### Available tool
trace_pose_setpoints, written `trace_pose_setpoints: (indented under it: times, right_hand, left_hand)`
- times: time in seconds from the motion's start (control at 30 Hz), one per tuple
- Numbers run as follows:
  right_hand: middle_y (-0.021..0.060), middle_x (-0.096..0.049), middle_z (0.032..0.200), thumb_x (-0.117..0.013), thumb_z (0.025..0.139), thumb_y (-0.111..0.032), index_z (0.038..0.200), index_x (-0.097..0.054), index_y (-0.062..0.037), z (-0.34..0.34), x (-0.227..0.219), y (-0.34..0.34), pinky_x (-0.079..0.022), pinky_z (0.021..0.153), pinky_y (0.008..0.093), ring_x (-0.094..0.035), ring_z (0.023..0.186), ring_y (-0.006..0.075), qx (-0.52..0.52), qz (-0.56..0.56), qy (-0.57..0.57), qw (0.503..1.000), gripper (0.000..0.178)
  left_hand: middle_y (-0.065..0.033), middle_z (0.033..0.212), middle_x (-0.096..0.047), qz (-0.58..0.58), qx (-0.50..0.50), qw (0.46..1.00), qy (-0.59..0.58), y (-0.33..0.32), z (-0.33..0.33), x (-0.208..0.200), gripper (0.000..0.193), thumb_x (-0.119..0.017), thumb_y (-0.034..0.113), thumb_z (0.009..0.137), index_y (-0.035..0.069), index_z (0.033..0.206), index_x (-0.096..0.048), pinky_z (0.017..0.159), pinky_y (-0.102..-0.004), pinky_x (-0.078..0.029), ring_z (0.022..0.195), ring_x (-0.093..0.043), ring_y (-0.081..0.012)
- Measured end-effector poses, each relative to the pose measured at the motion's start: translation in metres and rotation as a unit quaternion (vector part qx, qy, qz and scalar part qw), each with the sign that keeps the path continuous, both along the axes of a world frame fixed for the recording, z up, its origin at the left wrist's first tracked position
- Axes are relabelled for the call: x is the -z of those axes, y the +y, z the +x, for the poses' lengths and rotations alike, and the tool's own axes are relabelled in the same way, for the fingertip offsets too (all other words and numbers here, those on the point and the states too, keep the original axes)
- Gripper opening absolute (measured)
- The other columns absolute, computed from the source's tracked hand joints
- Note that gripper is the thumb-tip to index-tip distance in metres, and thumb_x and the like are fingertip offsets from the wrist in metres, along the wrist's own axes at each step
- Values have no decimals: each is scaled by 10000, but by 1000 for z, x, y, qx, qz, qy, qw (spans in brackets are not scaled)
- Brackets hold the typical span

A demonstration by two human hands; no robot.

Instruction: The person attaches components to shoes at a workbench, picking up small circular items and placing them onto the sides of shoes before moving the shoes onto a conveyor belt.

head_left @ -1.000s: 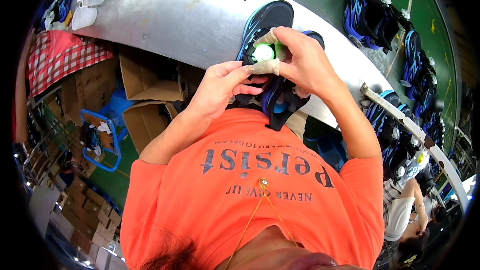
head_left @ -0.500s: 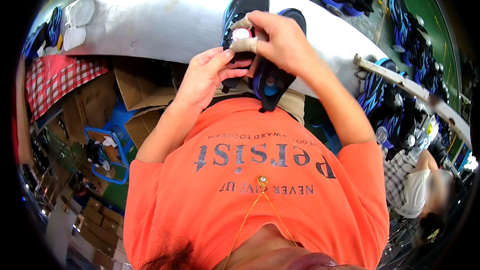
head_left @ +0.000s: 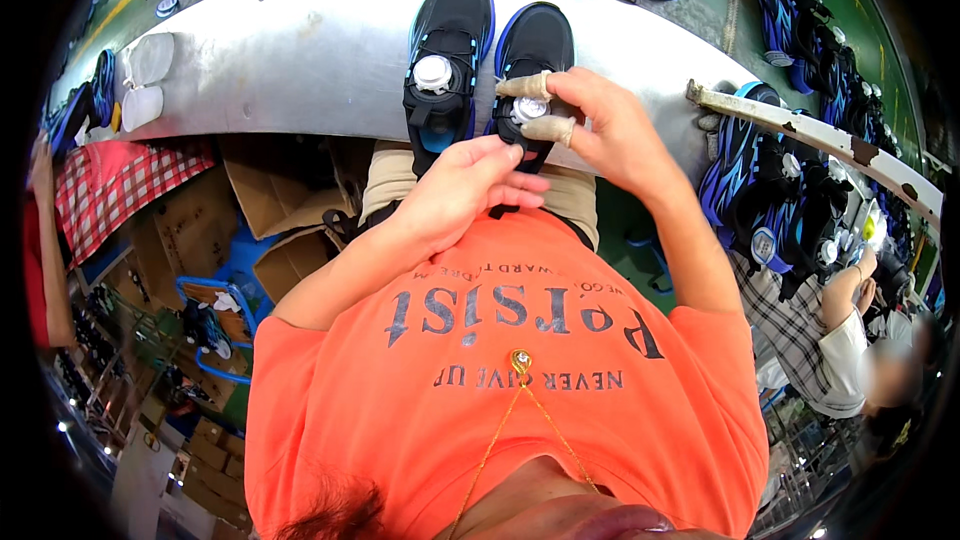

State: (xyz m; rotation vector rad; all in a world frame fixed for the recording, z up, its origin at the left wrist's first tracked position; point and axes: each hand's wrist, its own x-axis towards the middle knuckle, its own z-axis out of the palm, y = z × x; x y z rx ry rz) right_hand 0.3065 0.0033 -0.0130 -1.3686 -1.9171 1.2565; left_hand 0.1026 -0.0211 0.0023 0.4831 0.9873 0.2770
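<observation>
A pair of black shoes with blue-purple soles stands side by side at the bench's near edge, toes pointing away. The left shoe (head_left: pixel 455 20) has a white round lacing dial (head_left: pixel 433 73) on its tongue, and neither hand touches it. On the right shoe (head_left: pixel 537 37), my right hand (head_left: pixel 610 130) pinches the white lacing dial (head_left: pixel 527 110) between thumb and index finger, both wearing beige finger covers. My left hand (head_left: pixel 465 190) is at that shoe's collar, thumb near the tongue and fingers across the opening, partly hiding its heel.
The curved metal bench (head_left: pixel 290 50) carries two translucent plastic containers (head_left: pixel 148 80) at its left. More shoes (head_left: pixel 770 180) crowd the right, beside a worn white rail (head_left: pixel 830 135). Cardboard boxes (head_left: pixel 270 180) lie under the bench. Another person (head_left: pixel 820 360) sits at lower right.
Both hands have left the left shoe and moved right to the right shoe. My right thumb and finger now grip its dial. The left shoe's dial has come into full view.
</observation>
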Motion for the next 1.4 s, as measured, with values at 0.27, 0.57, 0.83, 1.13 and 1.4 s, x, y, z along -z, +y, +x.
trace_pose_setpoints:
  times: [0.27, 0.57, 0.83, 1.13, 1.4]
  right_hand:
    - [-52, -651, 1042, -572, 942, -157, 1190, -660, -118, 22, 23, 22, -394, 637, 179, -494, 768, 25, 137, -100, 110, 979, 266]
    - [66, -486, 1008, -705, 830, -215, 1324, -563, -168, 5, 40, -3, -440, 740, 248, -456, 775, 119, 100, -27, 99, 990, 515]
    - [33, -527, 997, -673, 839, -144, 1337, -548, -163, 13, 68, -12, -473, 773, 264, -530, 855, 135, 160, -31, 76, 984, 514]
    - [93, -534, 984, -620, 899, -166, 1307, -562, -141, 3, 33, 101, -468, 780, 296, -537, 860, 177, 103, 22, 19, 994, 413]
    - [195, -470, 1279, -678, 791, -94, 1320, -518, -153, -6, 59, 198, -472, 906, 419, -542, 1080, 384, 191, 298, -98, 930, 556]
  left_hand:
    - [-178, 1173, -560, 586, 267, 705, 297, -6, -46, -25, 412, -660, 177, 833, 108, 1236, -606, 919, -415, -428, 1074, -510, -334]
    - [-216, 1180, -534, 604, 278, 687, 293, -7, -40, -14, 385, -620, 298, 886, 153, 1242, -605, 952, -444, -346, 1060, -482, -352]
    - [-167, 993, -572, 628, 318, 616, 353, -3, -23, 12, 248, -594, 284, 880, 123, 1058, -660, 880, -463, -374, 963, -539, -315]
    - [-171, 734, -639, 644, 155, 598, 451, 137, -77, -18, 304, -496, 213, 915, 21, 743, -658, 665, -415, -469, 716, -619, -349]
    - [-125, 898, -658, 751, 91, 348, 555, 292, -51, -1, 192, -610, 222, 874, 45, 905, -678, 774, -421, -487, 869, -608, -347]
